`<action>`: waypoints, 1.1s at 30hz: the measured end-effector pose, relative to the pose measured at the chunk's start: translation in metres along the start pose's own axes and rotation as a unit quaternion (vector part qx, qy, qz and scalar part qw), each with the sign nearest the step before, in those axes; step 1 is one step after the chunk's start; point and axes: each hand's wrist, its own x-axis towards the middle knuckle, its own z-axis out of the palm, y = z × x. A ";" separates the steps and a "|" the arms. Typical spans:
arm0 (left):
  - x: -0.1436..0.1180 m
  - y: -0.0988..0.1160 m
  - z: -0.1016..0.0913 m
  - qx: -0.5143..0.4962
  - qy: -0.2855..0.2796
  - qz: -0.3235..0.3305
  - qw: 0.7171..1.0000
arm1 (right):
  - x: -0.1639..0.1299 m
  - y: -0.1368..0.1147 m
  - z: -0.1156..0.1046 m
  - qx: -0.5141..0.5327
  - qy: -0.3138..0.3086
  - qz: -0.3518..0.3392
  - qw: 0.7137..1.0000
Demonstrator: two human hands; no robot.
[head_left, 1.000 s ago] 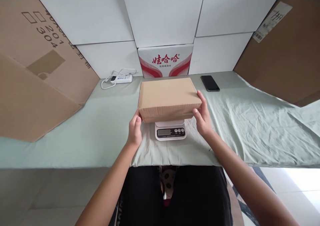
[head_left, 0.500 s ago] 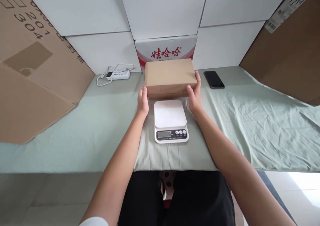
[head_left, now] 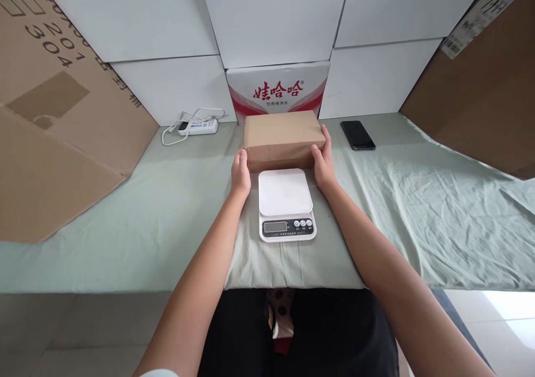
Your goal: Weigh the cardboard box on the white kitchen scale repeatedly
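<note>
A plain brown cardboard box (head_left: 283, 137) rests on the green cloth just behind a white kitchen scale (head_left: 286, 204). My left hand (head_left: 240, 174) grips the box's left end and my right hand (head_left: 322, 162) grips its right end. The scale's platform is bare, and its display and buttons face me. Behind the box stands a white carton with red print (head_left: 278, 90), set against the wall.
A black phone (head_left: 357, 135) lies right of the box. A white power strip with cable (head_left: 196, 125) lies to the left. Large brown cardboard sheets lean at the left (head_left: 58, 121) and right (head_left: 485, 93). The green cloth covers the table (head_left: 418, 210); its front edge runs near my lap.
The box has gone off the scale, away from me, and down onto the cloth behind it. Both hands stayed on its ends. The scale platform now shows bare.
</note>
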 end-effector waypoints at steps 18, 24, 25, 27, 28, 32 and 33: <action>0.016 0.046 -0.042 -0.034 0.139 -0.055 0.988 | 0.018 0.018 -0.044 0.063 0.197 0.137 0.969; 0.009 0.050 -0.029 -0.053 0.142 -0.099 0.983 | 0.016 0.016 -0.043 0.095 0.199 0.143 0.965; 0.008 0.049 -0.027 -0.053 0.138 -0.104 0.983 | 0.016 0.015 -0.042 0.093 0.198 0.141 0.966; 0.007 0.047 -0.026 -0.052 0.127 -0.109 0.984 | 0.015 0.015 -0.041 0.089 0.193 0.139 0.967; 0.007 0.045 -0.026 -0.051 0.120 -0.109 0.985 | 0.016 0.016 -0.041 0.088 0.191 0.138 0.968; 0.010 0.037 -0.028 -0.037 0.097 -0.103 0.989 | 0.017 0.015 -0.040 0.081 0.176 0.138 0.971; 0.011 0.035 -0.028 -0.033 0.091 -0.104 0.990 | 0.017 0.015 -0.040 0.079 0.171 0.138 0.972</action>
